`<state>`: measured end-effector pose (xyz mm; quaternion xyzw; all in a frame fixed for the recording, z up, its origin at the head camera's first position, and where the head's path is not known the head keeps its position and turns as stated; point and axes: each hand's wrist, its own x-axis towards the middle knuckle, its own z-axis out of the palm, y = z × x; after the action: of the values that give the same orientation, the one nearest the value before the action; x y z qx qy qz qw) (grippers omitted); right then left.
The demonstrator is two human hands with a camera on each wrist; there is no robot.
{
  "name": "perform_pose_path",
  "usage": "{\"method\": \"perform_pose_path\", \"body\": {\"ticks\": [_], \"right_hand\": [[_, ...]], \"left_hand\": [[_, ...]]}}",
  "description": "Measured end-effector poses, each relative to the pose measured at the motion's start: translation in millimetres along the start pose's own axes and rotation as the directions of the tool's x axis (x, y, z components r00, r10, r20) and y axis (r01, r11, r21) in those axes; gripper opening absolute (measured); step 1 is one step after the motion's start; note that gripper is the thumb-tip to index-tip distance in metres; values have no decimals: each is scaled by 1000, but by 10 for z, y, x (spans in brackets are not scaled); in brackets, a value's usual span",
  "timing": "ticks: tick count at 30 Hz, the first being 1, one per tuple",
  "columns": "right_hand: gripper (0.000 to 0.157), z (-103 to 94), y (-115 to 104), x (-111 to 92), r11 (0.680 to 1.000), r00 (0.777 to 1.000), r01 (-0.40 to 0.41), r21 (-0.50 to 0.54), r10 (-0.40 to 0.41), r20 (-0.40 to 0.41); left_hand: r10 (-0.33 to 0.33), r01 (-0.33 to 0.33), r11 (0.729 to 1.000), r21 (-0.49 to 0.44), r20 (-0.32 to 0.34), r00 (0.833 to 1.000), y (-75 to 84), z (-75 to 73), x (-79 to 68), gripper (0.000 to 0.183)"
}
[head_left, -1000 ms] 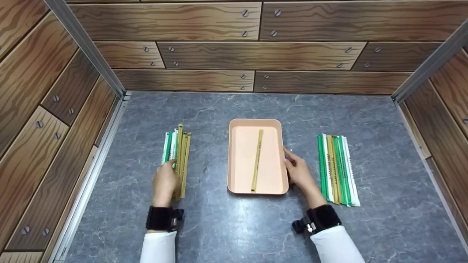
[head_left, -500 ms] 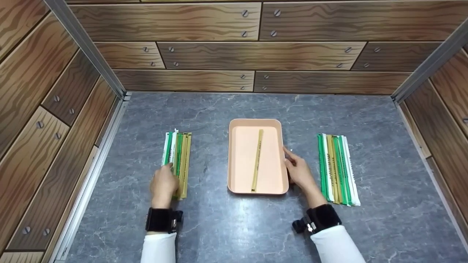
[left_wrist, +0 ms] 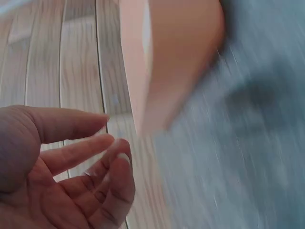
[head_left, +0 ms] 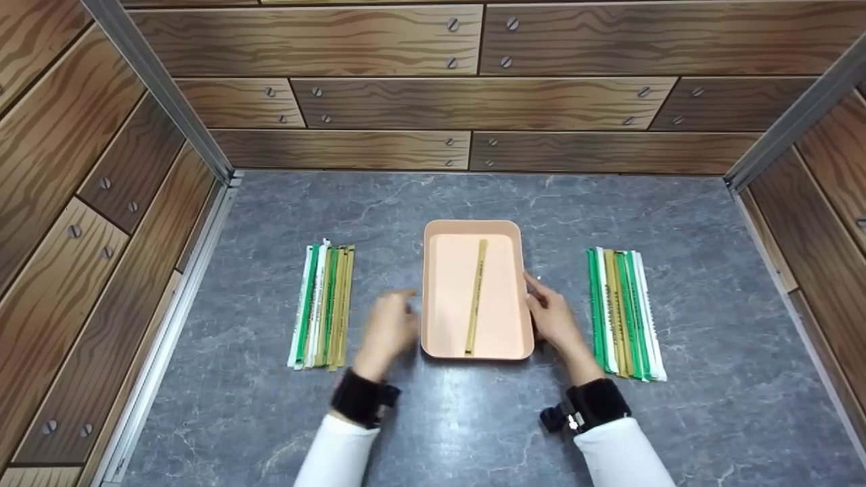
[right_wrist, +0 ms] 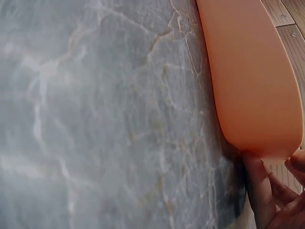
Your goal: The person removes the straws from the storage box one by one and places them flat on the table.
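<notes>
A peach-pink tray [head_left: 429, 297] lies in mid-table in the head view, with one long thin gold wrapped stick [head_left: 476, 297] slanting along its floor. My left hand [head_left: 389, 328] is blurred beside the tray's left wall. In the left wrist view its fingers [left_wrist: 119, 176] are loosely bent with nothing between them, and the tray's corner [left_wrist: 167, 90] stands just past the fingertips. At the tray's right side, my right hand [head_left: 558, 321] holds the wall. The right wrist view shows one finger [right_wrist: 259, 179] low on the tray wall [right_wrist: 257, 86] and another digit at the rim.
Left of the tray lies a row of white, green and gold wrapped sticks [head_left: 322, 308]. A similar row of wrapped sticks [head_left: 626, 314] lies to the right, near my right wrist. Wood-patterned walls [head_left: 433, 101] border the grey marbled table [head_left: 440, 419] at the back and sides.
My left hand has left the left row of sticks and moved right to the tray's side. One gold stick that stuck out above that row now lies level with it. My right hand stays put.
</notes>
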<state>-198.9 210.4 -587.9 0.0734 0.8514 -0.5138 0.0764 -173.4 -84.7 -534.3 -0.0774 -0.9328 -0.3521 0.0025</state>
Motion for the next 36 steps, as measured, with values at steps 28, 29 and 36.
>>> {"method": "perform_pose_path", "body": {"ticks": [28,29,36], "right_hand": [[46,10,11,-1,999,999,27,-21,-27,-18],[46,10,13,1,999,999,29,-23,-30,-17],[46,7,13,3,999,999,39,-25,-40,-21]], "left_hand": [[-38,15,979,205,112,993,489,991,243,29],[-38,13,977,212,112,993,490,989,243,29],[-43,17,977,213,119,992,491,930,251,29]]}}
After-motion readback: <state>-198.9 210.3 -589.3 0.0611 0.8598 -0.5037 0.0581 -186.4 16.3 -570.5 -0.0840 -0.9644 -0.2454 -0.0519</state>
